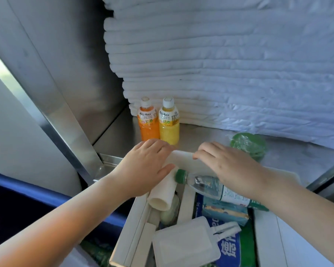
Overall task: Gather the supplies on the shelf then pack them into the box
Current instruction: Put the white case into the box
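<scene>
Two juice bottles stand on the steel shelf (123,128): an orange one (148,120) and a yellow one (169,121). A green wrapped packet (248,145) lies on the shelf to the right. The white box (135,228) sits below the shelf edge, holding a clear water bottle with a green cap (206,185), a rolled white sheet (163,193), a blue carton (226,211) and a white pouch (185,247). My left hand (146,166) reaches forward with straight fingers, just short of the juice bottles. My right hand (228,164) hovers over the water bottle, fingers relaxed, holding nothing.
A tall stack of folded white pads (220,64) fills the back of the shelf. A steel upright post (66,132) runs diagonally at the left. A dark blue surface (27,199) lies below left.
</scene>
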Motion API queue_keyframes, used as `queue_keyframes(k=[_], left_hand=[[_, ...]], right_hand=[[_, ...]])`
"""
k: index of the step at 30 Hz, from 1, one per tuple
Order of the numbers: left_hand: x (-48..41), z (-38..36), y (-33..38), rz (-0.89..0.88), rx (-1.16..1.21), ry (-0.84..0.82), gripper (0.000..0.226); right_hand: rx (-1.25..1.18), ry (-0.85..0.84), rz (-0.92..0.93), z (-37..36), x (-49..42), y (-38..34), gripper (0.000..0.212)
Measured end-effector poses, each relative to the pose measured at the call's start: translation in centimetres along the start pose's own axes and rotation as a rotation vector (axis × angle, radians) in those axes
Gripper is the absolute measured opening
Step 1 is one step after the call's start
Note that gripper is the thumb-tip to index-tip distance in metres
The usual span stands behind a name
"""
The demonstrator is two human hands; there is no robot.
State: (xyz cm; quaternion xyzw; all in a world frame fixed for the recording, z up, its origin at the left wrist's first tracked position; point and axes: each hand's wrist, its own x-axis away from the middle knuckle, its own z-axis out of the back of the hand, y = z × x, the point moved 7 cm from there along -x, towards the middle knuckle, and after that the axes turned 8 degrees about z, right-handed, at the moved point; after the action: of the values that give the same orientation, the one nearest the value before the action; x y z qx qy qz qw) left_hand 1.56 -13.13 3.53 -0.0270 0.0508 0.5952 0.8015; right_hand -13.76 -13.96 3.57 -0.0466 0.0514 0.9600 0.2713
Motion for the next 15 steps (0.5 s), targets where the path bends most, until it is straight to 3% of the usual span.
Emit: queue_keyframes(k=[4, 11, 15], left_hand=[[-0.7, -0.9, -0.5, 0.002, 0.073, -0.045, 0.053], [-6.0, 2.7, -1.4, 0.038, -0.055, 0.254, 0.047], [-9.6, 2.3, -2.1, 0.11, -0.177, 0.25, 0.057]], right_hand=[[-0.023, 0.06, 0.035, 0.4, 0.2, 0.4, 0.08], [-0.092, 0.076, 0.0, 0.2, 0.3, 0.8, 0.082], [-0.125, 0.063, -0.008, 0.0, 0.5, 0.9, 0.081]])
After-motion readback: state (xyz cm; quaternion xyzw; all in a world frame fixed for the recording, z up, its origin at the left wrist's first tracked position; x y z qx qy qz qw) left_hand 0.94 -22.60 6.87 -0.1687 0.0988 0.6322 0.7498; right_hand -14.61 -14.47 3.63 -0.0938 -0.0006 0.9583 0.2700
